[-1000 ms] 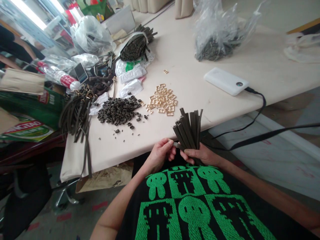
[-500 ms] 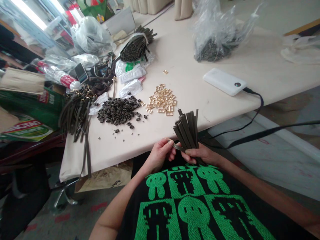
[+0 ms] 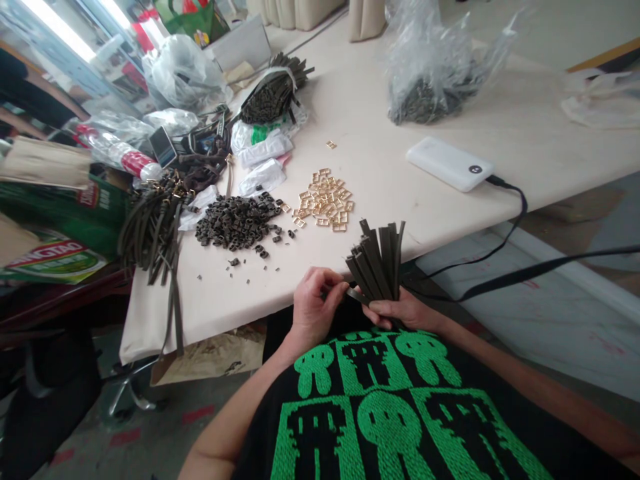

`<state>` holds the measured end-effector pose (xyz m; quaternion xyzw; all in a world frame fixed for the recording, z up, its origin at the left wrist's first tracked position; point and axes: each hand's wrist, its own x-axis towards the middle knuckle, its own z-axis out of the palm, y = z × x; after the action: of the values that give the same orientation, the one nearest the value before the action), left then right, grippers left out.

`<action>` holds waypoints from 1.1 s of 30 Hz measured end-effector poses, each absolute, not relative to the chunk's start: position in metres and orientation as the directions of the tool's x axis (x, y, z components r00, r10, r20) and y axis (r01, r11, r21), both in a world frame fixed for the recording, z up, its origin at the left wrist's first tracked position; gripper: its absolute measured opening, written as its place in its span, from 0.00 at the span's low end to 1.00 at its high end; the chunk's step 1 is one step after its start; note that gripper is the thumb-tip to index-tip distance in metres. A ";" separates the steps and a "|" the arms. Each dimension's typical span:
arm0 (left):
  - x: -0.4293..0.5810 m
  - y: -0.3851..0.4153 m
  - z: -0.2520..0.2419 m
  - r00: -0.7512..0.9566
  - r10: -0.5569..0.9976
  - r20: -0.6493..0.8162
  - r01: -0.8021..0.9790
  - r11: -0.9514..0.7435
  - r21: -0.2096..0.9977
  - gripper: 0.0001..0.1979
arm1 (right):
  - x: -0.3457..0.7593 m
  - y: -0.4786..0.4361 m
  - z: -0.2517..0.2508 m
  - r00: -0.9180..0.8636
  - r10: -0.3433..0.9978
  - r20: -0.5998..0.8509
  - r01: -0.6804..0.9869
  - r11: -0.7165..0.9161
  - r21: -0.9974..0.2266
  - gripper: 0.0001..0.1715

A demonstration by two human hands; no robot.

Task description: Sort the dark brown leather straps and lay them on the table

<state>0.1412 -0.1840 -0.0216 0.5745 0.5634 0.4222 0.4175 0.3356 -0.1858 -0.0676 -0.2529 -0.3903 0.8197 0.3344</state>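
Note:
My right hand (image 3: 395,310) is closed around a bundle of dark olive straps (image 3: 377,263), whose ends fan upward. One strap (image 3: 357,295) leans out of the bundle to the left, and my left hand (image 3: 320,300) pinches its end between thumb and fingers. Both hands are just off the table's front edge, over my lap. Beyond them on the table lies a pile of gold buckles (image 3: 326,200). To its left is a heap of small dark strap loops (image 3: 237,222).
A white power bank (image 3: 450,163) with a black cable (image 3: 520,207) lies at the right. Behind stand a plastic bag of dark pieces (image 3: 430,87) and a tied strap bundle (image 3: 273,93). Finished-looking straps with buckles (image 3: 155,220) hang over the left edge, near a bottle (image 3: 120,150).
My left hand has turned and its fingers have curled in more around the strap's end. The bundle in my right hand has tilted slightly to the right.

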 end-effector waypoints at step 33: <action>0.138 -0.182 -0.034 0.110 0.947 -0.303 -0.264 0.322 0.909 0.16 | 0.317 -0.186 -0.081 -0.271 0.928 -0.256 0.166 -0.217 -0.962 0.28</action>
<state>0.1380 -0.1824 -0.0338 0.3546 0.4815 0.4618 0.6551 0.3166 -0.1860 -0.0812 -0.5104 -0.5359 0.5900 0.3227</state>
